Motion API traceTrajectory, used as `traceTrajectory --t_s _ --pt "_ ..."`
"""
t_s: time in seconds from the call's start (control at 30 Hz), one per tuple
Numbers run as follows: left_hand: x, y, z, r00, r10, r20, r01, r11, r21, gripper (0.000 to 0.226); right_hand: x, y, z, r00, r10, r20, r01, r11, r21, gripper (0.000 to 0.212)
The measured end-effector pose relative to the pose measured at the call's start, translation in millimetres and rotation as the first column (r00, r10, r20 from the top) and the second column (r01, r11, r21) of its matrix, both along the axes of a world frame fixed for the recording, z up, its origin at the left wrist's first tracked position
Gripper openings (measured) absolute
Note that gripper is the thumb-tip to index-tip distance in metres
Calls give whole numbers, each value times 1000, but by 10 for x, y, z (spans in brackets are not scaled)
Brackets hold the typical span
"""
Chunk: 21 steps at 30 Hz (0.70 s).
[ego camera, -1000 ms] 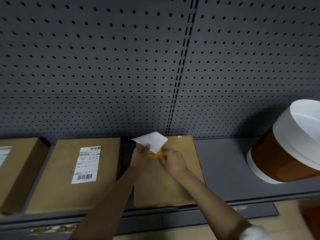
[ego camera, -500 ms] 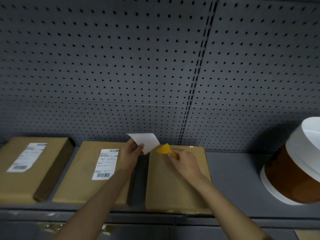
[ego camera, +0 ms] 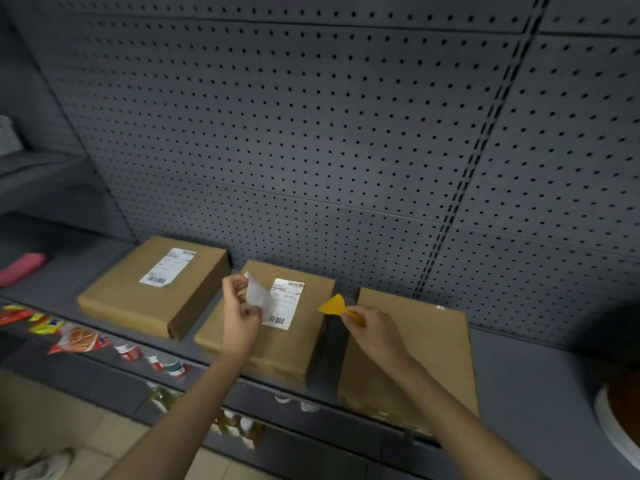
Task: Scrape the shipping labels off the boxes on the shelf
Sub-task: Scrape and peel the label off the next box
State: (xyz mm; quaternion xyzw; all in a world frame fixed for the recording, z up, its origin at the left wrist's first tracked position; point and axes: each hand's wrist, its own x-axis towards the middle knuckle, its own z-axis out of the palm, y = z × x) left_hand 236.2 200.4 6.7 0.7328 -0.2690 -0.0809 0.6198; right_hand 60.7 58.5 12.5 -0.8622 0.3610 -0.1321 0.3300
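Three flat brown cardboard boxes lie in a row on the grey shelf point(ego camera: 540, 372). The left box point(ego camera: 138, 299) carries a white shipping label point(ego camera: 168, 267). The middle box point(ego camera: 277, 344) also bears a white label point(ego camera: 285, 304). The right box point(ego camera: 426, 344) has a bare top. My left hand point(ego camera: 239, 315) hovers over the middle box and pinches a peeled white label point(ego camera: 257, 295), which curls upward. My right hand point(ego camera: 372, 332) holds a yellow plastic scraper point(ego camera: 334, 305) above the gap between the middle and right boxes.
A grey pegboard wall point(ego camera: 311, 133) backs the shelf. A pink object point(ego camera: 20, 268) lies at the far left. A white and brown tub point(ego camera: 620, 414) sits at the right edge. Snack packets point(ego camera: 76, 339) and bottles point(ego camera: 239, 424) fill the lower shelves.
The view has swung left and pulled back. My left hand carried the peeled label over the middle box, and my right hand lifted the scraper off the right box toward the gap.
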Motion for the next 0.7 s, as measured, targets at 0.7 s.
traceTrajectory --t_s 0.7 --pt "1530 -99 225 738 -522 427 337 834 437 52 1219 639 27 944 -328 -41 331 940 88 29"
